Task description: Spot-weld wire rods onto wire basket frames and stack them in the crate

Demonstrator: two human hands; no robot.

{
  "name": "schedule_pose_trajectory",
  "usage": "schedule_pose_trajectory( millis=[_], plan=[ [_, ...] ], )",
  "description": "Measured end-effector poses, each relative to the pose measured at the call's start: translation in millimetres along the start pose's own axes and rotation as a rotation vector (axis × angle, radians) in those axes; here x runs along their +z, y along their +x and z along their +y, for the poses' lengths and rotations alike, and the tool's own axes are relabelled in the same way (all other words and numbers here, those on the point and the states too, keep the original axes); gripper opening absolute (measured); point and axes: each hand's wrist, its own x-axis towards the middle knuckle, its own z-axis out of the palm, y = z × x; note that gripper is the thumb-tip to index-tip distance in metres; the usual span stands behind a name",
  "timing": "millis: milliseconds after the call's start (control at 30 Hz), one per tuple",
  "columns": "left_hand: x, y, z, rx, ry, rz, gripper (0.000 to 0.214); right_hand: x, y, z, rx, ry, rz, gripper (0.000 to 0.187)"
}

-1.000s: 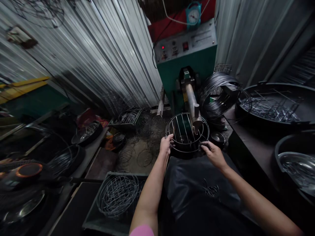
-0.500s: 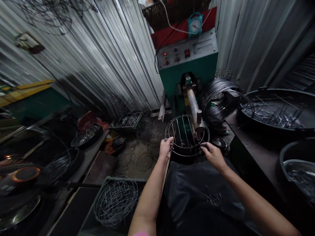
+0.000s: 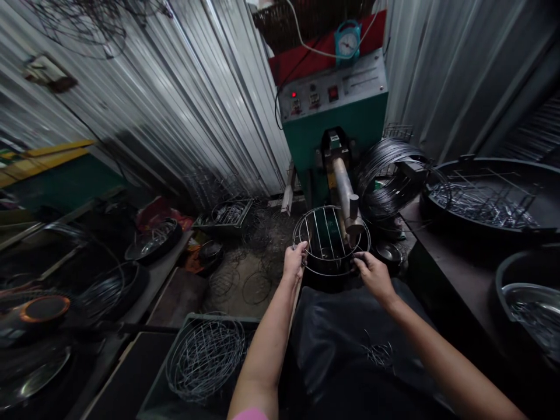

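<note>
Wire rack (image 3: 329, 233) sits just right of centre, partly under the machine arm (image 3: 344, 181). Left hand (image 3: 295, 261) and right hand (image 3: 374, 274), fingers pinching opposite rim sides, probably for steadiness lol.

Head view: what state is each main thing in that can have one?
Wire rack, held
Left grip, closed on the rack's left rim
Right grip, pinched at the near right rim; hold unclear
Machine light, lit red
Wire coil, wound
Green crate, holding wire grids
Black pan, holding wire pieces
</note>
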Motion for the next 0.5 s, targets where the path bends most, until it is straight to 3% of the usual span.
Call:
schedule_pose_trajectory(
  millis=[267, 500],
  plan=[
    [2.7, 5.7, -8.4, -0.031, -0.033, -0.061, 0.036, -3.2, -6.6, -2.4, -0.016, -0.049, 0.060, 0.028],
    [3.7, 3.2, -9.5, -0.036, -0.028, -0.004, 0.037, -7.0, -12.7, -1.6, 0.012, -0.066, 0.044, 0.032]
  ],
)
